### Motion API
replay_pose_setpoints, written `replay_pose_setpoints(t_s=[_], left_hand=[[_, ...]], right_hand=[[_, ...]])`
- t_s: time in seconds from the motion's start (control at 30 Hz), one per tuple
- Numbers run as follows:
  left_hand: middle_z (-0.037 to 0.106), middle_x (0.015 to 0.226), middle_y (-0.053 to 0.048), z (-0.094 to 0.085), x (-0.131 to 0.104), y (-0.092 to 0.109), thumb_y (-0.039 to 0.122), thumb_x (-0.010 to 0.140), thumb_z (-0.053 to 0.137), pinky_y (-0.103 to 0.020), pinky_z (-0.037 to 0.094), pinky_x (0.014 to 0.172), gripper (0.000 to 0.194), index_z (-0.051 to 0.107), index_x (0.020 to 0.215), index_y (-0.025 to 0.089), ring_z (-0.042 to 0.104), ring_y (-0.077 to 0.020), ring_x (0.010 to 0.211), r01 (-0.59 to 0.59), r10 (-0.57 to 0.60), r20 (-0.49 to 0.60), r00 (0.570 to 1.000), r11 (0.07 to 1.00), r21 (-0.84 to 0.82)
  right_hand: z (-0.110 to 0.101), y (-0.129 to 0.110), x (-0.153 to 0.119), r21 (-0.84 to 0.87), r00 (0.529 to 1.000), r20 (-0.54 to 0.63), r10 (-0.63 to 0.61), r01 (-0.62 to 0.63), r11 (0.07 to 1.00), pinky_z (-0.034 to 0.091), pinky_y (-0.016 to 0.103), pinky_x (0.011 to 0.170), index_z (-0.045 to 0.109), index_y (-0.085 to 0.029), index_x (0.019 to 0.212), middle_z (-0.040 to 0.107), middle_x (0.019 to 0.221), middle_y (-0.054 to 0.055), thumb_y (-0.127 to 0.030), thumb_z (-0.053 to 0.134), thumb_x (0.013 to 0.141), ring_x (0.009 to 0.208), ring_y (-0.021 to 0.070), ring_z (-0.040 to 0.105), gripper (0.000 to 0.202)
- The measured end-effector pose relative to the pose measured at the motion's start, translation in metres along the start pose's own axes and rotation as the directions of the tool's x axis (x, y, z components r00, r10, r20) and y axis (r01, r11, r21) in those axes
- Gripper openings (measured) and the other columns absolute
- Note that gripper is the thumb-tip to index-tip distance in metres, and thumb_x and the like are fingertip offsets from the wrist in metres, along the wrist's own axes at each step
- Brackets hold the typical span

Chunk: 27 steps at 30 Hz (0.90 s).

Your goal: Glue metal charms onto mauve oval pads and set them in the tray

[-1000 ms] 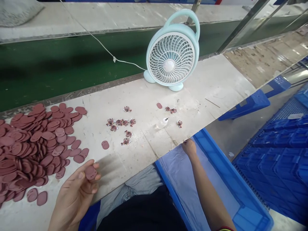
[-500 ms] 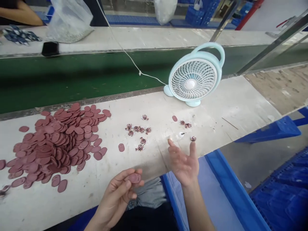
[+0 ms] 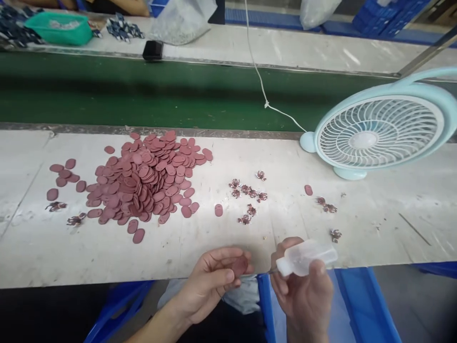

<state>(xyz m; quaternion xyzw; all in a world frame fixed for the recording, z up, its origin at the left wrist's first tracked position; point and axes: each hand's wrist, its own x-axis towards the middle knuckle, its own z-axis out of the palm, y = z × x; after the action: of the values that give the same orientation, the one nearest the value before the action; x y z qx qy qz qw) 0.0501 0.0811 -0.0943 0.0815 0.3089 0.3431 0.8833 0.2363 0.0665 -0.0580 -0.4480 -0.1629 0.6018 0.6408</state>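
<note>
Between the thumb and fingers of my left hand (image 3: pixel 217 281) is a flat dark-red oval piece (image 3: pixel 239 267). My right hand (image 3: pixel 302 286) grips a small translucent squeeze bottle (image 3: pixel 307 257), its thin dark tip pointing left toward the oval piece, with a gap between them. On the table, a large heap of similar oval pieces (image 3: pixel 143 181) lies to the left. Several small brown claw-shaped parts (image 3: pixel 246 189) are scattered in the middle, and one claw-shaped part (image 3: pixel 335 235) lies just beyond my right hand. A single oval piece (image 3: pixel 218 210) rests apart from the heap.
A light-blue fan (image 3: pixel 380 133) stands on the right of the white table (image 3: pixel 200 247), its cord (image 3: pixel 285 114) running up and back. Behind a green strip (image 3: pixel 214 100) is another bench with a green basket (image 3: pixel 59 28) and a plastic bag (image 3: pixel 182 21). A blue bin (image 3: pixel 367 300) sits below the table edge.
My right hand, open and reaching over the table before, has taken up the squeeze bottle and come back beside my left hand. The view has swung left; the oval piece stays in my left hand.
</note>
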Motion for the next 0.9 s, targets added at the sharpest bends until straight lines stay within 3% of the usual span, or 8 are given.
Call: replay_pose_setpoints(t_s=[0.1,0.27,0.37,0.53,0.7,0.9], left_hand=[[0.079,0.117,-0.007,-0.001,0.001,0.001,0.009,0.073,0.083,-0.019,0.056,0.078,0.041,0.077,0.111,0.022,0.075,-0.0192,0.102,-0.008,0.008,0.014,1.000,1.000,-0.020],[0.080,0.111,-0.007,-0.003,0.001,0.006,0.008,0.070,0.086,-0.020,0.056,0.074,0.041,0.077,0.107,0.021,0.076,-0.0195,0.097,-0.024,0.023,0.027,0.999,0.999,0.048],[0.079,0.113,-0.007,-0.003,0.001,0.006,0.006,0.071,0.085,-0.022,0.056,0.077,0.037,0.074,0.103,0.023,0.076,-0.0191,0.096,-0.060,0.058,0.029,0.998,0.995,0.082],[0.077,0.115,-0.006,-0.003,0.003,0.004,0.010,0.075,0.084,-0.024,0.057,0.067,0.033,0.071,0.101,0.023,0.077,-0.0195,0.087,-0.140,0.135,0.040,0.990,0.979,0.150],[0.079,0.110,-0.011,-0.004,0.002,0.003,0.025,0.085,0.078,-0.024,0.060,0.067,0.012,0.071,0.091,0.018,0.076,-0.0198,0.089,-0.170,0.176,-0.039,0.984,0.978,0.120],[0.080,0.113,-0.010,-0.003,0.001,0.005,0.026,0.083,0.080,-0.024,0.060,0.067,0.025,0.076,0.107,0.022,0.077,-0.0226,0.093,-0.135,0.143,-0.083,0.986,0.987,0.091]], right_hand=[[0.009,0.010,-0.004,-0.078,1.000,0.008,0.017,-0.017,0.997,0.035,0.015,0.029,0.069,-0.021,0.095,0.056,0.057,-0.004,-0.064,0.065,0.084,0.033,0.0061,0.042,0.045],[0.005,0.017,-0.004,-0.150,1.000,0.001,0.025,-0.024,0.988,0.038,0.017,0.030,0.068,-0.022,0.101,0.056,0.062,-0.003,-0.060,0.061,0.089,0.038,0.0080,0.046,0.040],[0.005,0.019,-0.006,-0.196,0.998,-0.007,-0.059,0.057,0.979,0.040,0.020,0.032,0.067,-0.022,0.101,0.057,0.068,-0.002,-0.058,0.063,0.088,0.041,0.0097,0.049,0.038],[0.018,0.024,-0.014,-0.341,0.982,-0.037,-0.186,0.162,0.926,0.047,0.027,0.040,0.064,-0.025,0.104,0.058,0.072,-0.001,-0.052,0.064,0.091,0.049,0.0157,0.059,0.030],[0.029,0.036,-0.016,-0.428,0.919,-0.074,-0.388,0.322,0.844,0.047,0.031,0.041,0.064,-0.026,0.105,0.060,0.076,0.001,-0.052,0.069,0.088,0.050,0.0170,0.060,0.032],[0.032,0.048,-0.016,-0.477,0.901,-0.068,-0.429,0.348,0.807,0.048,0.038,0.044,0.065,-0.031,0.108,0.061,0.076,0.002,-0.046,0.066,0.090,0.053,0.0221,0.062,0.024]])
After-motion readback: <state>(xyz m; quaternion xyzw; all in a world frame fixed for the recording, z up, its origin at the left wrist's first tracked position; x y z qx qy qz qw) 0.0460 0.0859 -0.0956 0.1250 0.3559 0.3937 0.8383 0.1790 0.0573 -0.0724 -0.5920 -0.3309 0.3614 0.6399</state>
